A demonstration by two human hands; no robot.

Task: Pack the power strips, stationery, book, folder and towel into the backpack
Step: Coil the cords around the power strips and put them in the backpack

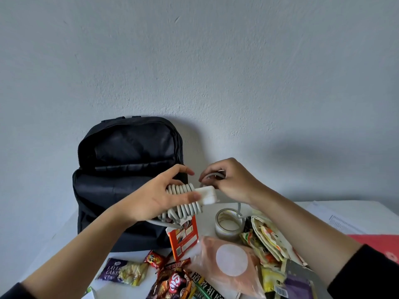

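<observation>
One power strip is gripped by left hand; right hand pinches its cord; backpack gapes.

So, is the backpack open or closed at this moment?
Open. The black backpack stands upright, its front panel sags forward, and the dark inside of the main compartment shows.

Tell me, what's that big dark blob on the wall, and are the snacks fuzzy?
Head view: the blob is a soft shadow on the wall, likely the person's; head view again: the snack packets near the bottom edge look slightly blurred.
</observation>
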